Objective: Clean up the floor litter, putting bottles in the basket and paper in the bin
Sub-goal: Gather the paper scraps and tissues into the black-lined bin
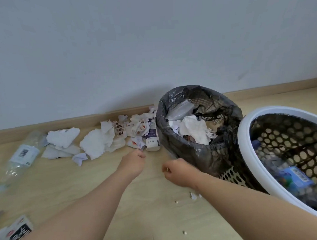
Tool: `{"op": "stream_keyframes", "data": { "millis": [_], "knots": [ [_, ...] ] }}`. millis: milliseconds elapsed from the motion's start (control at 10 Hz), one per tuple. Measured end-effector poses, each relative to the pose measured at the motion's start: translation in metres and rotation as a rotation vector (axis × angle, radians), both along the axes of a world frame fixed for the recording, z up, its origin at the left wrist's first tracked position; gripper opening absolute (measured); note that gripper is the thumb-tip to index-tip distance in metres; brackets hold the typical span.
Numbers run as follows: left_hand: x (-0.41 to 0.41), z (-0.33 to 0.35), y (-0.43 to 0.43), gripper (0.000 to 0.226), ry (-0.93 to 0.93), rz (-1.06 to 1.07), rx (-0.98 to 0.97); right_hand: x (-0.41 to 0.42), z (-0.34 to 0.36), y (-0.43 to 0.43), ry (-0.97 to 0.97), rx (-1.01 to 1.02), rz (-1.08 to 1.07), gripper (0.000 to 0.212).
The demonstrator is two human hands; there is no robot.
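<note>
We're sitting roughly halfway: bin [191,151] and basket [244,138] are filling up, paper pile [100,142] and clear bottle [23,154] are waiting left of centre. Left hand [136,160] and right hand [178,170] are curling (can't tell if gripping).

Left hand [133,162] outstretched, right hand [178,170] beside, fingers [166,171] curled

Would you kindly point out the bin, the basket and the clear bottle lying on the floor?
bin [190,154], head view, on the black liner over its near wall.
basket [243,134], head view, on its white rim.
clear bottle [24,154], head view, on its white label.
</note>
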State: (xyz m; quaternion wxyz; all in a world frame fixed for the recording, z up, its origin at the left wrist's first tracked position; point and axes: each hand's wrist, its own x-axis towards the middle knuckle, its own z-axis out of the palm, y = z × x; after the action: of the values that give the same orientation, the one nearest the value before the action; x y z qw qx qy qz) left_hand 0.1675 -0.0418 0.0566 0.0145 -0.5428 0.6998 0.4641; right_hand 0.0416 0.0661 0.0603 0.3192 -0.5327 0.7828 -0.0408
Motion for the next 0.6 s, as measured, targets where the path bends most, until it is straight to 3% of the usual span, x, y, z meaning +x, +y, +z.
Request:
{"op": "stream_keyframes", "data": {
  "millis": [200, 300, 400, 600],
  "knots": [
    [-0.004, -0.028, 0.038, 0.033, -0.274, -0.535, 0.058, -0.027, -0.049, 0.033, 0.015, 0.28, -0.133, 0.018],
    [-0.006, -0.032, 0.046, 0.034, -0.351, -0.632, 0.027, -0.036, -0.063, 0.046, -0.002, 0.38, -0.197, 0.041],
    [-0.005, -0.034, 0.049, 0.036, -0.387, -0.666, 0.005, -0.041, -0.07, 0.065, 0.02, 0.443, -0.226, 0.042],
    [0.0, -0.036, 0.048, 0.038, -0.416, -0.668, -0.03, -0.031, -0.089, 0.089, 0.007, 0.424, -0.396, 0.067]
  ]
}}
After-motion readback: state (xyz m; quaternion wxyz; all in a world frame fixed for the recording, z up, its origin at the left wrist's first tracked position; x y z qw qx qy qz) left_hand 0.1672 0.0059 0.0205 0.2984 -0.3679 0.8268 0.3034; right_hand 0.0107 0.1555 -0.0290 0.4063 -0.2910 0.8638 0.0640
